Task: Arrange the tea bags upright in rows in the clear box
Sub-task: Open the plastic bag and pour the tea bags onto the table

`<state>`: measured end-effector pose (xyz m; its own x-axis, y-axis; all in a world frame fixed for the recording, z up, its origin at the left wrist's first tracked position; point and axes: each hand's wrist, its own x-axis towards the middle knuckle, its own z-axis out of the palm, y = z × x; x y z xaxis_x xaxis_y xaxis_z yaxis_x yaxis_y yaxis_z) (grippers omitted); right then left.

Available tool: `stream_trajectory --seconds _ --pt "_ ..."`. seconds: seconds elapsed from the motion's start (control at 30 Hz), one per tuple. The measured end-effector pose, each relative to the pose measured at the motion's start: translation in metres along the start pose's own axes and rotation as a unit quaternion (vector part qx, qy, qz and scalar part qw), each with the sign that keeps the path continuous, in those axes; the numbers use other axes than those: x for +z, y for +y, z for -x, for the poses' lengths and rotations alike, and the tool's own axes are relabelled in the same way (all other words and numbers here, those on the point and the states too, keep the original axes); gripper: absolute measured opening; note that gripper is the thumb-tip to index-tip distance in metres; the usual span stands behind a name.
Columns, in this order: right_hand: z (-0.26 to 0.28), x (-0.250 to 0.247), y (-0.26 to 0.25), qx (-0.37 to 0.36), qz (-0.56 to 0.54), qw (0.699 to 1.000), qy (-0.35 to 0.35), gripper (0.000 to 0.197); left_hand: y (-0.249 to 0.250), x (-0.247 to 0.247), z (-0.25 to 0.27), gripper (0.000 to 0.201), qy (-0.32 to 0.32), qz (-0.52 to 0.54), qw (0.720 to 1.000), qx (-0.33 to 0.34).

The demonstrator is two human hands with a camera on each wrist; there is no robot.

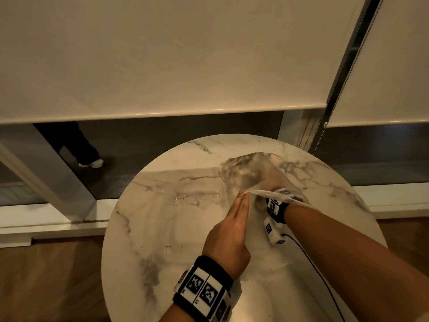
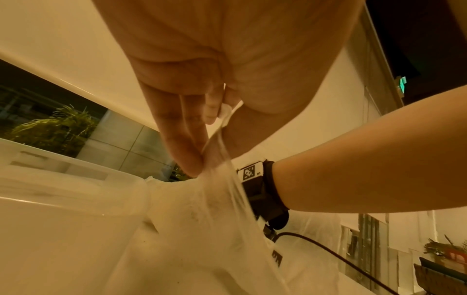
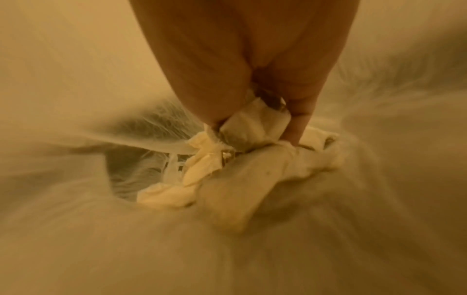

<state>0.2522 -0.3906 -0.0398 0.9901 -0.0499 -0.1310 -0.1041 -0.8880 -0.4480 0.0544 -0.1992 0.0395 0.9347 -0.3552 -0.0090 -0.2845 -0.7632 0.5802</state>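
Observation:
A thin clear plastic bag [image 1: 243, 168] lies on the right half of the round marble table [image 1: 144, 228]. My left hand [image 1: 242, 196] pinches the bag's mouth edge and holds it up, as the left wrist view shows around the left hand [image 2: 202, 157]. My right hand [image 1: 276, 177] is inside the bag up to the wrist. There the right hand [image 3: 255, 123] pinches one white tea bag [image 3: 250, 135] from a heap of several tea bags [image 3: 265, 179]. The clear box [image 1: 197, 198] stands just left of the bag, barely visible; its frosted wall [image 2: 76, 191] fills the lower left of the left wrist view.
A black cable [image 1: 320, 275] runs from my right wrist band [image 1: 276, 205] across the table towards me. Beyond the table's far edge are a window sill and a lowered roller blind [image 1: 162, 54]. Wood floor [image 1: 46, 287] lies to the left.

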Motion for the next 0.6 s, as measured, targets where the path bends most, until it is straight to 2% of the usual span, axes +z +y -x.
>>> stream_trajectory --seconds 0.07,0.17,0.2,0.27,0.37,0.43,0.53,0.6 --pt "0.008 -0.005 -0.007 0.015 -0.009 0.999 0.050 0.032 0.000 -0.001 0.000 0.107 0.008 0.006 1.000 -0.007" --pt "0.029 -0.014 -0.020 0.017 -0.041 0.997 0.061 0.018 -0.001 -0.002 0.000 0.106 0.014 0.019 1.000 -0.008" --pt "0.033 -0.017 -0.024 0.017 -0.067 0.994 0.091 0.014 -0.003 -0.001 0.000 0.106 0.012 0.025 1.000 -0.006" --pt "0.052 -0.023 -0.033 0.001 -0.103 0.986 0.128 0.014 -0.004 0.000 0.001 0.106 0.015 0.039 0.999 0.005" --pt "0.088 -0.033 -0.039 -0.018 -0.212 0.973 0.090 0.013 -0.004 0.002 0.001 0.102 0.034 0.059 0.997 0.018" --pt "0.103 -0.039 -0.036 0.005 -0.269 0.960 0.072 0.014 -0.005 0.006 -0.001 0.102 0.037 0.058 0.998 0.013" --pt "0.127 -0.042 -0.032 0.050 -0.234 0.968 0.075 0.012 -0.008 0.012 -0.004 0.104 0.031 0.071 0.997 0.014" --pt "0.143 -0.042 -0.031 0.058 -0.256 0.961 0.085 0.015 -0.009 0.013 -0.005 0.102 0.034 0.080 0.996 0.013"
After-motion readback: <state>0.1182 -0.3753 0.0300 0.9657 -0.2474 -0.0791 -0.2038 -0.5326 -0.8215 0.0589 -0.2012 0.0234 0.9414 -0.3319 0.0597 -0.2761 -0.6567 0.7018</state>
